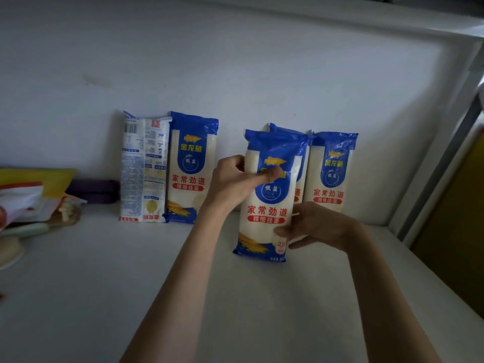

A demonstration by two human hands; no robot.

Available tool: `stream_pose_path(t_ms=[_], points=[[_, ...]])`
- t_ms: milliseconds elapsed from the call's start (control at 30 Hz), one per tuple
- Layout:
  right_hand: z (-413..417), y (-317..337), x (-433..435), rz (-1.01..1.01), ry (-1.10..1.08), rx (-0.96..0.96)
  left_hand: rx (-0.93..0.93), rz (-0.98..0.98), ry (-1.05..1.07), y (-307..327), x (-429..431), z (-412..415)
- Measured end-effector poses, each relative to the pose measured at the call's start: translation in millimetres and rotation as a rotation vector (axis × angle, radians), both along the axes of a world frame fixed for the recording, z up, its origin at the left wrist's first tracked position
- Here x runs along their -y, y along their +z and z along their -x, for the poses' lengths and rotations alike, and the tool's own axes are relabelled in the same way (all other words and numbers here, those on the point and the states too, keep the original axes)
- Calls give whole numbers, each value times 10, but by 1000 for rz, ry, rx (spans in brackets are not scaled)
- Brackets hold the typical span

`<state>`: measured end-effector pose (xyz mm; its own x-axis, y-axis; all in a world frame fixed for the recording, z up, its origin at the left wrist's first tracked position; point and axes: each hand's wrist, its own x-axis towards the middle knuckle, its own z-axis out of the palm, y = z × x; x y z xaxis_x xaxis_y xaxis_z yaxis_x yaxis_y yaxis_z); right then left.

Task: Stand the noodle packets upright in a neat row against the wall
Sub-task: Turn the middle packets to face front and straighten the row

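I hold a blue-and-white noodle packet [267, 205] upright, its base near the white shelf surface, out in front of the wall. My left hand [235, 179] grips its upper left side, thumb across the front. My right hand [317, 226] holds its lower right edge. Behind it a second packet [301, 158] leans on the wall, mostly hidden. A third packet [331, 171] stands to the right. Further left, two more stand against the wall: one front-facing [190, 166] and one turned back-side out, upside down [142, 169].
The white shelf [131, 284] ends at a metal frame post [440, 158] on the right. At the left edge lie a yellow bag [36, 176], a red-and-white wrapper [23, 203], a purple object [94, 191] and a pale round dish [7, 250].
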<state>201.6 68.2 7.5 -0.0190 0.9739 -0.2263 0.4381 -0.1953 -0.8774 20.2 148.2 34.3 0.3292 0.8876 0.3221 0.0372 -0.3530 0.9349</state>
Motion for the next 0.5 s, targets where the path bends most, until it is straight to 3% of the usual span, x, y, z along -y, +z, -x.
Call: stream_pose_path(t_ms=[200, 500], points=[[81, -63, -89, -131, -117, 39, -440, 111, -239, -214, -144, 163], [250, -80, -261, -160, -203, 30, -273, 47, 3, -310, -185, 150]])
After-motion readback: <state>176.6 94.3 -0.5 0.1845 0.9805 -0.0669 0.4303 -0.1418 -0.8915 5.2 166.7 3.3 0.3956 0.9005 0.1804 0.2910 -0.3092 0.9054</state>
